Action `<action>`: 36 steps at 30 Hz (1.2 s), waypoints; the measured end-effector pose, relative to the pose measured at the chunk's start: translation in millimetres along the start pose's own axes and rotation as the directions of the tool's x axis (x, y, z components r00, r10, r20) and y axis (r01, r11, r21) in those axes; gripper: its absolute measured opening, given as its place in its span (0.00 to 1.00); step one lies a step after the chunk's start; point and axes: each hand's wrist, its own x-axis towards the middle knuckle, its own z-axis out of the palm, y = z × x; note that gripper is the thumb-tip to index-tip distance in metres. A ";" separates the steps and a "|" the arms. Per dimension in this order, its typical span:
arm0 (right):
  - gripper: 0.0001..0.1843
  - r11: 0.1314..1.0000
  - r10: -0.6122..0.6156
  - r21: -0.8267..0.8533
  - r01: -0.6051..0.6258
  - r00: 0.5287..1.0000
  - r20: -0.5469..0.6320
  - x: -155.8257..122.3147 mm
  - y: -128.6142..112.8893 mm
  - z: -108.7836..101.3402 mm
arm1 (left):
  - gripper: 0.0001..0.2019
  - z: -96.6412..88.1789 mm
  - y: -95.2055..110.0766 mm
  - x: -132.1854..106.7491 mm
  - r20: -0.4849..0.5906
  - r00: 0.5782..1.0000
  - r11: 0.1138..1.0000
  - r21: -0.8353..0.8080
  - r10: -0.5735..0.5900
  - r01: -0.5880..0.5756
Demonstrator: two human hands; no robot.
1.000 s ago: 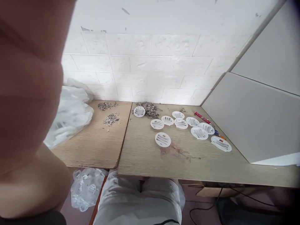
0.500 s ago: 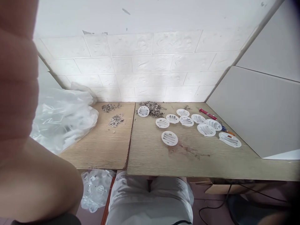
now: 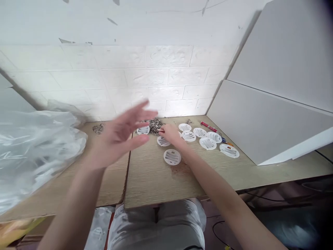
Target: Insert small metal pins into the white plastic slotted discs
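While your lap in pale trousers [image 3: 156, 225] sits under the near edge of the table [image 3: 156, 184], both your forearms stretch out over its wooden top. Your left hand [image 3: 122, 133] hangs in the air above the seam between the two boards, blurred, fingers spread wide and holding nothing. To its left a big clear plastic bag [image 3: 33, 146] slumps across the table. Ahead of the seam a white round slotted disc [image 3: 172, 157] lies alone, just beside a reddish stain [image 3: 182, 168] on the wood. Beyond it your right hand [image 3: 169, 133] rests low on the table with fingers drawn in toward the tips, pinching at the edge of the heap of small metal bits [image 3: 154, 125]; you cannot tell whether it has one between the fingertips. A second disc [image 3: 162, 141] lies touching that hand on its near side, and a third [image 3: 143, 130] sits against the heap's left side. To the right, more discs [image 3: 206, 139] lie in a loose cluster, with a red tool [image 3: 208, 126] behind them near the grey panel [image 3: 260, 121]. A smaller scatter of metal bits [image 3: 98, 128] lies far left by the white brick wall [image 3: 145, 76].
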 end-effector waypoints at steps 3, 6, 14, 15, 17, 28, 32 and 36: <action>0.10 1.000 0.017 -0.007 -0.017 1.000 0.013 4.2 0.0 3.6 | 0.20 39.5 -46.8 2.2 0.124 0.976 0.978 0.126 -0.179 0.164; 0.09 0.999 0.022 0.050 -0.020 0.999 -0.039 1.0 2.2 2.3 | 0.21 70.2 -88.5 0.9 0.148 0.923 0.893 0.348 -0.354 0.287; 0.05 0.693 0.210 0.721 -0.020 0.962 -0.176 -26.4 17.7 -4.6 | 0.27 95.3 -99.6 -0.1 0.091 0.882 0.789 0.496 -0.462 0.362; 0.05 0.623 0.226 0.782 -0.026 0.963 -0.148 -28.9 19.7 -2.2 | 0.25 97.3 -100.5 -2.0 0.102 0.902 0.803 0.505 -0.420 0.317; 0.06 0.546 0.242 0.837 -0.040 0.964 -0.111 -33.1 23.3 3.7 | 0.20 99.9 -104.8 -6.5 0.123 0.933 0.822 0.521 -0.339 0.230; 0.10 0.558 0.232 0.830 -0.025 0.964 -0.127 -40.6 26.3 1.4 | 0.13 91.1 -112.3 -15.7 0.012 0.940 0.884 0.346 -0.340 0.315; 0.06 0.569 0.207 0.822 -0.008 0.969 -0.133 -39.5 24.5 7.5 | 0.13 91.4 -117.4 -14.4 -0.068 0.939 0.896 0.286 -0.336 0.341; 0.07 0.581 0.142 0.813 0.028 0.981 -0.135 -41.4 20.9 13.1 | 0.22 99.0 -125.1 -14.8 -0.048 0.964 0.937 0.227 -0.263 0.267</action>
